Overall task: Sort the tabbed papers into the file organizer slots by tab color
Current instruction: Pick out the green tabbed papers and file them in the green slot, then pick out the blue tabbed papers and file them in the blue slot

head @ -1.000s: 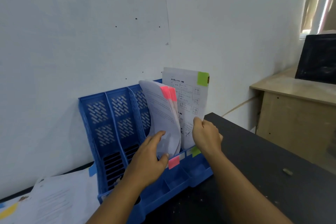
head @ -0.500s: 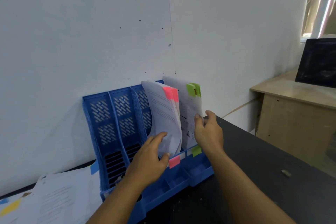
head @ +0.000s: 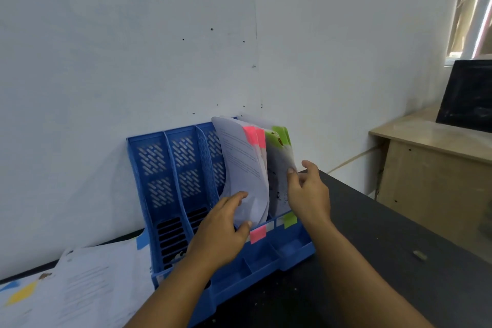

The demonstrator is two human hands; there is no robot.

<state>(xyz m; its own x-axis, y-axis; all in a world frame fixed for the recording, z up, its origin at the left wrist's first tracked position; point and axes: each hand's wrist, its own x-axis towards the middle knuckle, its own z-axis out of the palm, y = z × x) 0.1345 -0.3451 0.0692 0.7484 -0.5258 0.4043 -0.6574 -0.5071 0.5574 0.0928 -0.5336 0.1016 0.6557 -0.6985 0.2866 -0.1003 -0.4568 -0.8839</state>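
A blue file organizer [head: 170, 168] with several slots leans against the white wall. Pink-tabbed papers [head: 242, 165] stand in the slot marked by a pink label [head: 257, 234]. My left hand [head: 223, 231] presses on their lower edge, thumb under, fingers on the sheet. Green-tabbed papers [head: 278, 160] stand in the rightmost slot, above a green label [head: 290, 219]. My right hand [head: 307, 189] pinches their right edge between thumb and fingers. The two left slots hold nothing that I can see.
A loose pile of papers [head: 87, 285] with yellow and blue tabs lies on the dark table [head: 372, 261] left of the organizer. A small scrap [head: 420, 255] lies to the right. Beyond stands a wooden desk [head: 436, 168] with a black screen [head: 468, 96].
The green-tabbed sheet, held high a second ago, has slid down into the rightmost slot with my right hand following it. My left hand stayed on the pink-tabbed papers.
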